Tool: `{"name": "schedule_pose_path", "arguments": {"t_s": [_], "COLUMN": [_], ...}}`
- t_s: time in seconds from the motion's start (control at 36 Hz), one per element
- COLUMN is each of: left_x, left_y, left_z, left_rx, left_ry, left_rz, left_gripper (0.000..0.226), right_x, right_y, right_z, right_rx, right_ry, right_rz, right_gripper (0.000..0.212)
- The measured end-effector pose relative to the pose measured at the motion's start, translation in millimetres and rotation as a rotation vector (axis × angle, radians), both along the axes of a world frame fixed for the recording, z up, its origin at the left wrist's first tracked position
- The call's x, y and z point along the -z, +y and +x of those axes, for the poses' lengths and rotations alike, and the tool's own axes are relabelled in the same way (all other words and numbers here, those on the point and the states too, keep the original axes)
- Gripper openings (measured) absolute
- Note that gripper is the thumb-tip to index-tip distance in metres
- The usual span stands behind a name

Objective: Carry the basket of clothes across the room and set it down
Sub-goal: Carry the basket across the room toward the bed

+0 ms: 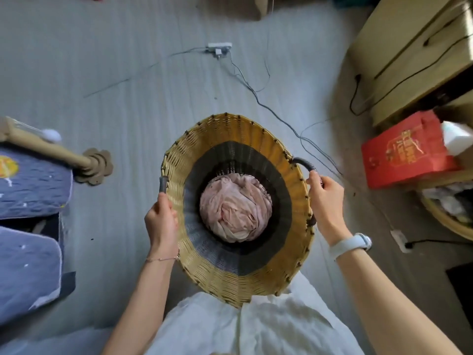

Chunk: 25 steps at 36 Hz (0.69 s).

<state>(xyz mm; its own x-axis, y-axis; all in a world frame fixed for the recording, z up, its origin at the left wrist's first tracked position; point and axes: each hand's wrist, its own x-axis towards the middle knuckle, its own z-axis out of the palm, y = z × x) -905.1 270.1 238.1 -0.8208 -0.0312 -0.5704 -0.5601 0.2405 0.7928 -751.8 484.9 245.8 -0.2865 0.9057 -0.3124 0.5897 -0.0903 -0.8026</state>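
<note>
A round woven basket, yellow at the rim and black lower down, hangs in front of my body above the grey floor. Crumpled pink clothes lie at its bottom. My left hand is closed around the grey handle on the basket's left rim. My right hand grips the dark looped handle on the right rim; a pale wristband sits on that wrist. Both arms reach down from the lower edge of the view.
Thin cables run across the floor from a white power strip toward the right. A red box and wooden furniture stand at the right. Blue cushions and a cardboard post lie at the left. Another basket sits at the right edge.
</note>
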Motion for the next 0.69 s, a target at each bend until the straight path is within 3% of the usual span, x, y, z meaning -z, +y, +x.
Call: {"name": "schedule_pose_path", "arguments": {"t_s": [0.19,0.39,0.69], "left_x": [-6.0,-13.1,16.4], "left_y": [68.4,103.1,97.7], "left_z": [-69.8,-131.3,-271.7], "left_rx": [-0.207,-0.34,-0.501], "left_ry": [0.09,0.084,0.039], "left_rz": [-0.066,-0.082,-0.113], "left_gripper": [0.037,0.04,0.042], "right_x": [-1.3,-8.9,-5.8], "right_y": [85.2,143.2,150.0], "right_z": [-112.9,-213.3,-405.7], "right_rx": [-0.173,-0.332,-0.522], "right_ry": [0.061,0.048,0.051], "right_rz": [-0.005,0.063,0.076], "right_gripper": [0.038,0.039,0.042]}}
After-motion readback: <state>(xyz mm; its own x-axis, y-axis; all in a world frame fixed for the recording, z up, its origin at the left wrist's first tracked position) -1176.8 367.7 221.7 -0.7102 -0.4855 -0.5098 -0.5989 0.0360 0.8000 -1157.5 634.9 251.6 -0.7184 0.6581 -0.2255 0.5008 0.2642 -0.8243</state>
